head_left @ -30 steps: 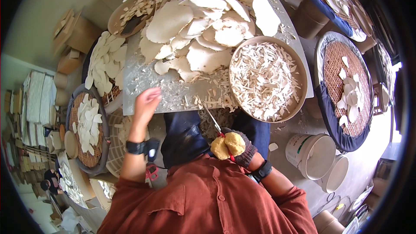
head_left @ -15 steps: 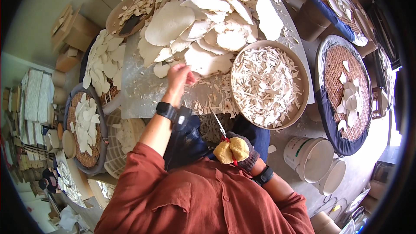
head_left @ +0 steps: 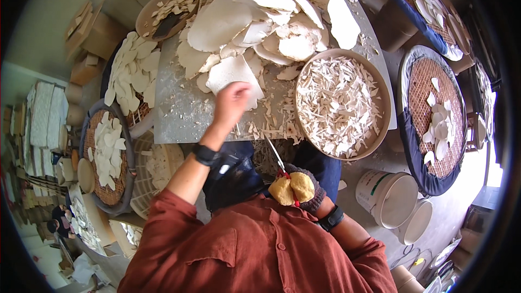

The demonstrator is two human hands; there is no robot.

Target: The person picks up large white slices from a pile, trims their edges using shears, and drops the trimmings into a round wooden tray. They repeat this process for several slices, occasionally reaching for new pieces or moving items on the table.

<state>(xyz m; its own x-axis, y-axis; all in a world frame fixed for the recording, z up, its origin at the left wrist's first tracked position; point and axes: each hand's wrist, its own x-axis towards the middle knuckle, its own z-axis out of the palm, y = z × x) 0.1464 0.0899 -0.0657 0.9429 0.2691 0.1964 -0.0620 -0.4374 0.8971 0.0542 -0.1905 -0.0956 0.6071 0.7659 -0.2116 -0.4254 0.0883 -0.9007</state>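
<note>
My left hand (head_left: 232, 104), bare and slightly blurred, pinches the near edge of a thin, flat white slice (head_left: 232, 71) in front of the heap. In my right hand (head_left: 313, 195), which wears a dark knitted glove, is a pair of scissors (head_left: 276, 154). Their handles are red with yellow padding, and the blades point up toward the table edge above my lap. A big heap of white slices (head_left: 220, 24) covers the far part of the grey metal table (head_left: 182, 114). Right of my left hand stands a round tray (head_left: 386, 109) full of narrow white offcuts.
A smaller round bowl (head_left: 145, 24) with pieces stands at the far left. Woven trays (head_left: 111, 195) with slices lie beyond the table's left side, another woven tray (head_left: 420, 84) on the right. White buckets (head_left: 399, 201) stand on the floor at right. Crumbs litter the tabletop.
My left hand has taken hold of a slice and drawn it left, off the front of the heap. My right hand with the scissors has barely moved.
</note>
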